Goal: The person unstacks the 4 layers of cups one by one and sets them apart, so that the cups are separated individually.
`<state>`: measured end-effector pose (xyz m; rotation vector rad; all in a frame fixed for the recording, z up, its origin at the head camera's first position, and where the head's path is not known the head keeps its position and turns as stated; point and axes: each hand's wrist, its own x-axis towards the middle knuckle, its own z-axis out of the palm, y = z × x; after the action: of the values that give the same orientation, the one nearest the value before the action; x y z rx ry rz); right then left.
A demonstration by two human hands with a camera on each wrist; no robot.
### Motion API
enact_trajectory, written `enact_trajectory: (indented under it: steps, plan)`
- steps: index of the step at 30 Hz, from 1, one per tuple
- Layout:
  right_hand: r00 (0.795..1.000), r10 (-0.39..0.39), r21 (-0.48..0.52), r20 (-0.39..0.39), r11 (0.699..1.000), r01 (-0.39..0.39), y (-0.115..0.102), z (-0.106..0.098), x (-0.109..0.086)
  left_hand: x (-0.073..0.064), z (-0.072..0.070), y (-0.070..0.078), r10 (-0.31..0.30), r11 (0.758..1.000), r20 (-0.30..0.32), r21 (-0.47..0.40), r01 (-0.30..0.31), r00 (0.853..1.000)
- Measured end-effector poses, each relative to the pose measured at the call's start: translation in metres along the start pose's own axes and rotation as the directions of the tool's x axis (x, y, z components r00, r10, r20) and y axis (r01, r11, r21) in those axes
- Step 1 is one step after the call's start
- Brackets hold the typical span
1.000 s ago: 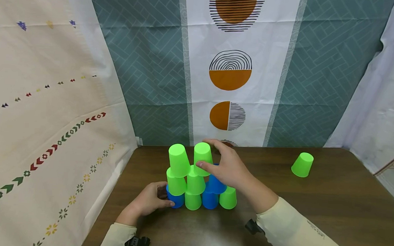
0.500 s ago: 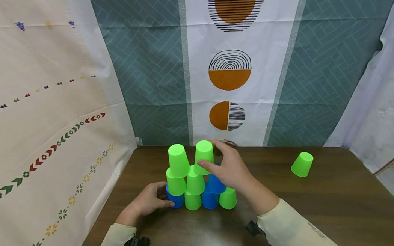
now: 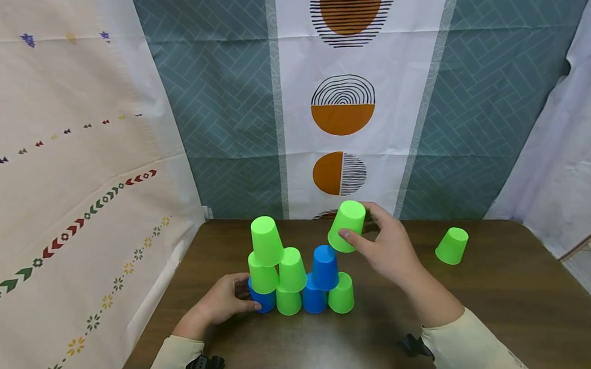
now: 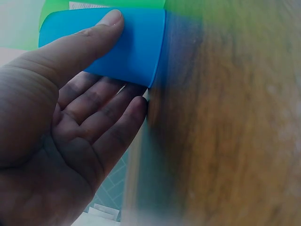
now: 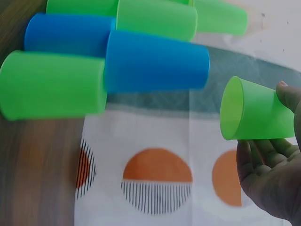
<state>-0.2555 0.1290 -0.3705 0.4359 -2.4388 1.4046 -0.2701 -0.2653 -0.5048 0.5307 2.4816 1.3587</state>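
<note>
Upside-down cups stand stacked in tiers. My left hand (image 3: 222, 301) holds the blue cup (image 3: 261, 297) at the bottom left, thumb on its near side and fingers behind. Rightward along that bottom row come a green cup (image 3: 288, 301), a blue cup (image 3: 314, 296) and a green cup (image 3: 342, 293). Above them sit two green cups, with a blue cup (image 3: 325, 268) to their right. One green cup (image 3: 266, 241) tops the left side. My right hand (image 3: 391, 241) grips another green cup (image 3: 346, 226), mouth down and slightly tilted, in the air above the upper blue cup.
A lone green cup (image 3: 451, 246) stands upside down at the back right of the brown wooden table (image 3: 496, 309). Patterned cloth (image 3: 213, 117) hangs behind the table, and a pale curtain (image 3: 94, 240) closes off the left side.
My right hand has lifted its green cup off the second tier's middle and carried it right and up, above the upper blue cup. My left hand has stayed at the bottom-left blue cup.
</note>
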Motion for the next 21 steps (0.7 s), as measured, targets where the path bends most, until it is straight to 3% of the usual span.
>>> enact_trajectory:
  steps: [8,21]
  plan:
    - [0.997,0.044,-0.039,-0.057,0.998,-0.047,0.024,-0.029,-0.009,-0.001,0.0,0.001,-0.012,1.0,-0.006,0.016,0.012,1.0]
    - [0.989,0.052,-0.129,-0.142,0.989,-0.071,0.062,-0.069,-0.033,0.0,0.0,0.001,-0.019,0.999,-0.012,0.036,0.019,1.0]
